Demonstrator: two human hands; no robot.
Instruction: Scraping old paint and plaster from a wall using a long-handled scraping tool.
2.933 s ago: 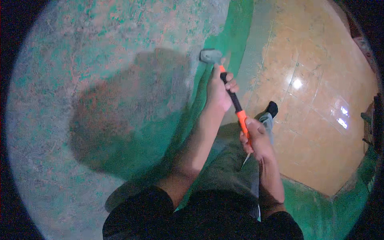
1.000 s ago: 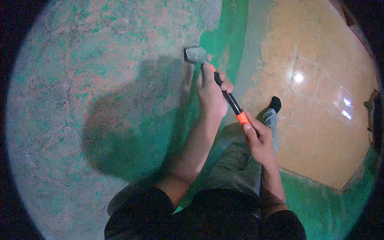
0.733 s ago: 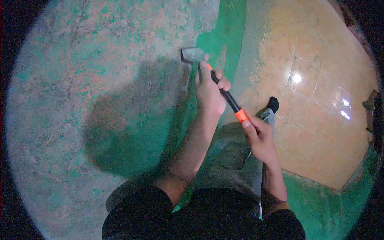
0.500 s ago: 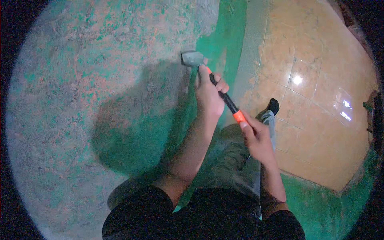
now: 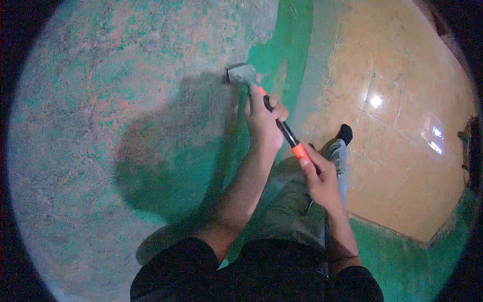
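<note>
Both my hands hold a long-handled scraper (image 5: pixel 288 132) with a black and orange handle and a wide grey metal head. My left hand (image 5: pixel 265 113) wraps round the handle just below the head, one finger stretched along it. Lower down, my right hand (image 5: pixel 321 176) grips the orange end of the handle. The scraper's head lies against a wall (image 5: pixel 166 85) of patchy green paint and bare grey, at the border with a strip of solid green paint (image 5: pixel 289 45). Whether the blade's edge presses into the surface, I cannot tell.
To the right lies a shiny beige tiled floor (image 5: pixel 387 166), with a grey band along the wall's foot. My leg and a foot in a black sock (image 5: pixel 345 133) rest over it. A dark object (image 5: pixel 472 151) stands at the far right edge. My shadow falls on the wall.
Both hands keep their hold on the scraper. Its head has tilted a little and shifted very slightly left; my right hand has moved slightly left and down.
</note>
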